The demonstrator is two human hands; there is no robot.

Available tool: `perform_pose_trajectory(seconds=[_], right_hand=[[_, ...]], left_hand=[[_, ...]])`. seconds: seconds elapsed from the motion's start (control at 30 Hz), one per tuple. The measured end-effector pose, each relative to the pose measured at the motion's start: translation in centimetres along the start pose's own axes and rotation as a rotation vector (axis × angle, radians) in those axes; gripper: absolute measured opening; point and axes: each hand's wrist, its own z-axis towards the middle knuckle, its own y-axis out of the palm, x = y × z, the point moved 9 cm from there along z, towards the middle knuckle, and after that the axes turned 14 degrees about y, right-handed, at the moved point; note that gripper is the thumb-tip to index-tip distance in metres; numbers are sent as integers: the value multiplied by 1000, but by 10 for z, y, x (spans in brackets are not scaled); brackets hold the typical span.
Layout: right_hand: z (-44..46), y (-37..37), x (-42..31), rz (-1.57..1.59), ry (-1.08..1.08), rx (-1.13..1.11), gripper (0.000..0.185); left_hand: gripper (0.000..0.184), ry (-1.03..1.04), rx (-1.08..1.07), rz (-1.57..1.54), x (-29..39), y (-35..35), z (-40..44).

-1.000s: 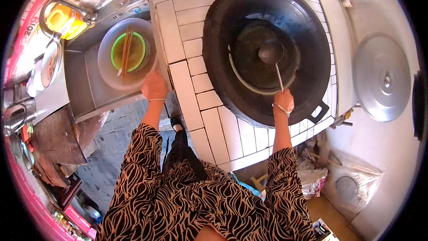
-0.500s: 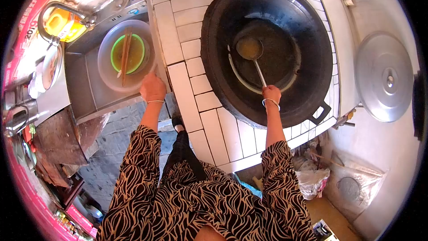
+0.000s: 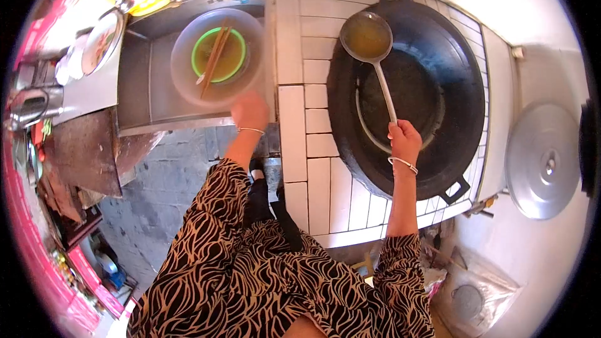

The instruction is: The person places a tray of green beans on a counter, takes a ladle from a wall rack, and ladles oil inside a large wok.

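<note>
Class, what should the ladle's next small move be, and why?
Probably a slow, level swing left toward the green-rimmed bowl: the right hand holds the ladle, yellowish liquid inside, over the wok's left edge, and the bowl contains similar-looking liquid. Tilting early could spill some.

The long-handled, round-bowled grey metal ladle (image 3: 380,76) is smooth, with a soft sheen. The wide black metal wok (image 3: 460,112) looks mostly matt, glossier where light strikes its inner wall. The white-tiled tabletop (image 3: 293,134) has a smooth, glazed face. The grey rectangular metal sink (image 3: 134,81) is dull; the round translucent basin (image 3: 180,66) is smooth plastic, the slim brown chopsticks (image 3: 216,58) look wooden, and the round silvery lid (image 3: 539,161) is shiny metal.
</note>
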Motion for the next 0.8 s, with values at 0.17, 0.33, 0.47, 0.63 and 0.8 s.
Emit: perform_pose_trajectory(seconds=[0.17, 0.33, 0.47, 0.63, 0.8], right_hand=[[-18, 41, -41, -126, -230, -69, 15], [-60, 92, -99, -530, -516, 139, 12], [-80, 125, -119, -696, -721, 291, 12], [-84, 97, -121, -572, -797, 443, 11], [-44, 22, -76, -375, -482, 437, 15]], left_hand=[[14, -37, 2, -92, 1, -3, -2], [14, -57, -38, -137, 1, 0, -3], [13, -56, -31, -159, 2, 0, -2], [13, -48, -61, -165, 5, -7, -2], [14, -56, -77, -190, 5, -12, -2]])
